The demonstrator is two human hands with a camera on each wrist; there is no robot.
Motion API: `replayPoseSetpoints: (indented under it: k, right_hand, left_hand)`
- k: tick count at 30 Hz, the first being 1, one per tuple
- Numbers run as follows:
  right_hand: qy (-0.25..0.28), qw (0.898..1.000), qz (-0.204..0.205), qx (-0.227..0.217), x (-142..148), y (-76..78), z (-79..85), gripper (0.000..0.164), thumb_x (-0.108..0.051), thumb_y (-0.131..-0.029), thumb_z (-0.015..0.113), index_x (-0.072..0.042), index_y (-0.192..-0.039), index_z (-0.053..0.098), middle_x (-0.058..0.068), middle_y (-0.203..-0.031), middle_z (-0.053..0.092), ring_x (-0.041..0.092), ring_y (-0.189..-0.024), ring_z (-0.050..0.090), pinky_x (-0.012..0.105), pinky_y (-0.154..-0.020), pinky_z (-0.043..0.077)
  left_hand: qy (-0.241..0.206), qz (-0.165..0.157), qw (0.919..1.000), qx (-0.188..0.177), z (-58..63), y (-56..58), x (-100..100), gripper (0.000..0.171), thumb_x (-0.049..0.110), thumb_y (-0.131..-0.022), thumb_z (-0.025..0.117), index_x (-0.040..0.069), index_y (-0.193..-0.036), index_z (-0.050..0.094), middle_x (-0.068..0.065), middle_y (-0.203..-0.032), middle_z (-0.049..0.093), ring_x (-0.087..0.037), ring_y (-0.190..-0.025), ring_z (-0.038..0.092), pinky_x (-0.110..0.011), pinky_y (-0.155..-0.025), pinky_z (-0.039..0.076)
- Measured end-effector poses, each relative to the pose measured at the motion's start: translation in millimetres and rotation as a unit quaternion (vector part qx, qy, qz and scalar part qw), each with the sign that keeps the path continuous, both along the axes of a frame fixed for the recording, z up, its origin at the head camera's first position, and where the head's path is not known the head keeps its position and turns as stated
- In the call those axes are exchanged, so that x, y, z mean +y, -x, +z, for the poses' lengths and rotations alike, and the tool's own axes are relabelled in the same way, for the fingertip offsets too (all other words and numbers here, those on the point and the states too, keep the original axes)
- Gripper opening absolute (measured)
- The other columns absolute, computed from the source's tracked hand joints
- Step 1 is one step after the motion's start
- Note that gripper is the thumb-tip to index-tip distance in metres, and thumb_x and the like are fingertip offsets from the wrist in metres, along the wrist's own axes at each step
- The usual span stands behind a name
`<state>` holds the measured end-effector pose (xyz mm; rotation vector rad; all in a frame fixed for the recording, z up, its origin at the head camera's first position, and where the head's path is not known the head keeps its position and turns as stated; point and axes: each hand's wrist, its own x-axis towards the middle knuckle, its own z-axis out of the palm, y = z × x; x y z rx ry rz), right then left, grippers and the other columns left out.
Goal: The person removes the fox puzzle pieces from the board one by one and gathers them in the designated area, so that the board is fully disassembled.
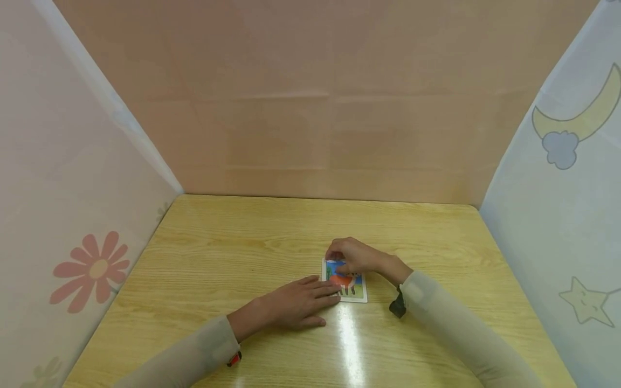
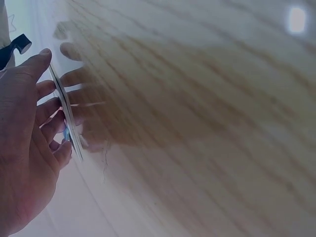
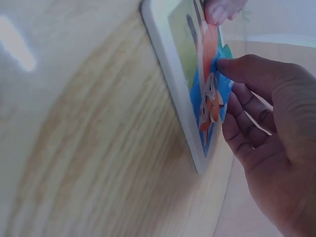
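A small picture puzzle [image 1: 358,294] with a white border lies on the wooden table, showing an orange animal against blue sky and green grass. My left hand [image 1: 299,303] stretches its fingers over the puzzle's lower left part and rests on it. At the upper side, my right hand [image 1: 356,255] pinches a blue-edged puzzle piece [image 3: 225,89] between thumb and fingers. In the right wrist view that piece looks raised from the frame [image 3: 170,74] along one edge. The left wrist view shows the puzzle only as a thin edge [image 2: 72,126] beside the left fingers.
The wooden table [image 1: 233,231] extends around the puzzle. A plain brown backdrop [image 1: 310,108] stands behind it. Patterned cloth walls [image 1: 58,178] rise at the left and right sides. Glare lies on the tabletop in front of the puzzle.
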<state>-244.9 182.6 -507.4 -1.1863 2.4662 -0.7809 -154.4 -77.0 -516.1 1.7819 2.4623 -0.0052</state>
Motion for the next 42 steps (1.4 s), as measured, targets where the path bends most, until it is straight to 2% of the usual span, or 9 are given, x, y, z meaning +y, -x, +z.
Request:
replayPoseSetpoints:
  k: [7,19,35,42]
  right_hand:
    - [0.02,1.0,-0.003,0.002,0.8,-5.9,3.3,0.033,-0.003,-0.088,0.085,-0.004,-0.119,0.074,0.004,-0.112,0.069,0.015,-0.101,0.068,0.029,-0.09,0.061]
    - [0.023,1.0,-0.007,-0.001,1.2,-6.8,3.1,0.032,-0.003,-0.089,0.084,-0.003,-0.12,0.075,0.004,-0.113,0.07,0.017,-0.103,0.069,0.028,-0.091,0.061]
    - [0.025,0.999,-0.009,0.025,2.2,-7.2,0.4,0.033,-0.004,-0.088,0.086,-0.004,-0.119,0.077,0.002,-0.11,0.071,0.014,-0.099,0.069,0.027,-0.086,0.061]
    - [0.029,0.999,-0.016,0.018,2.5,-8.1,0.5,0.032,-0.004,-0.088,0.086,-0.005,-0.118,0.077,0.002,-0.109,0.071,0.013,-0.097,0.069,0.027,-0.085,0.061]
  left_hand:
    - [0.001,0.0,1.0,0.002,1.0,-1.0,0.9,0.062,0.05,-0.114,0.041,0.017,-0.166,0.038,-0.005,-0.173,0.031,-0.018,-0.16,0.029,-0.047,-0.13,0.027]
    - [0.004,0.005,1.0,0.001,-0.3,-1.4,1.0,0.063,0.05,-0.114,0.04,0.018,-0.167,0.036,-0.004,-0.174,0.03,-0.017,-0.161,0.027,-0.047,-0.13,0.027]
    - [0.006,0.004,1.0,0.005,0.9,-2.4,1.3,0.063,0.05,-0.113,0.041,0.017,-0.167,0.036,-0.005,-0.174,0.03,-0.018,-0.161,0.027,-0.047,-0.13,0.028]
    - [0.009,0.006,0.9999,0.008,-0.7,-2.0,1.8,0.064,0.051,-0.114,0.04,0.017,-0.167,0.035,-0.004,-0.174,0.029,-0.018,-0.161,0.026,-0.047,-0.13,0.028]
